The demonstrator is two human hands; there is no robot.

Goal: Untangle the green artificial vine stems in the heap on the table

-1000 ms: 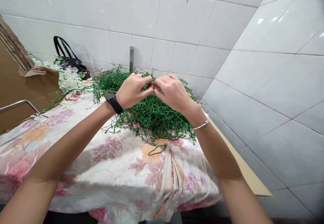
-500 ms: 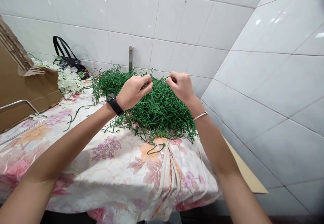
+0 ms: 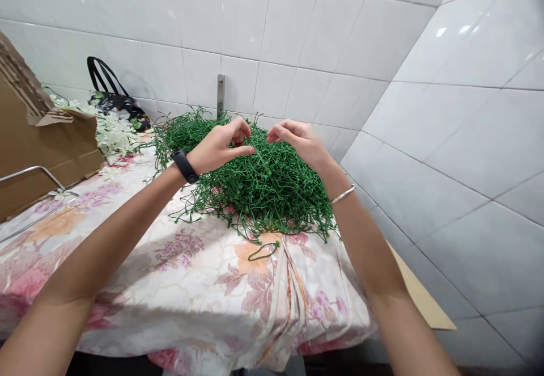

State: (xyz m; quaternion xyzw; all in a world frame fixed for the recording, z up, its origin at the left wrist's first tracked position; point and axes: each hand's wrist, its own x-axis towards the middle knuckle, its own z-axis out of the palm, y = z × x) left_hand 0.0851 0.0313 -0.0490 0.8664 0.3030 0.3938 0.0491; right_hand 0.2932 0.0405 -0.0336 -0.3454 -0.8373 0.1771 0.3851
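A big heap of thin green plastic stems (image 3: 272, 194) lies on a table covered with a flowered cloth (image 3: 191, 285). Both my hands hover over the top of the heap. My left hand (image 3: 219, 148), with a black wristband, pinches one green stem (image 3: 257, 157) between thumb and fingers; the stem runs down into the pile. My right hand (image 3: 297, 140), with a thin silver bangle on the wrist, is a short way to the right, fingers loosely curved and apart, holding nothing that I can see.
White artificial flowers (image 3: 113, 132) and a black-handled bag (image 3: 113, 101) lie at the back left. A brown cardboard box (image 3: 38, 143) with a metal rail stands at the left. White tiled walls close the back and right. A cardboard sheet (image 3: 420, 296) juts out by the right wall.
My hands were pinched together over the heap, then pulled apart. The right hand's fist has since opened, and both hands have sunk slightly toward the stems.
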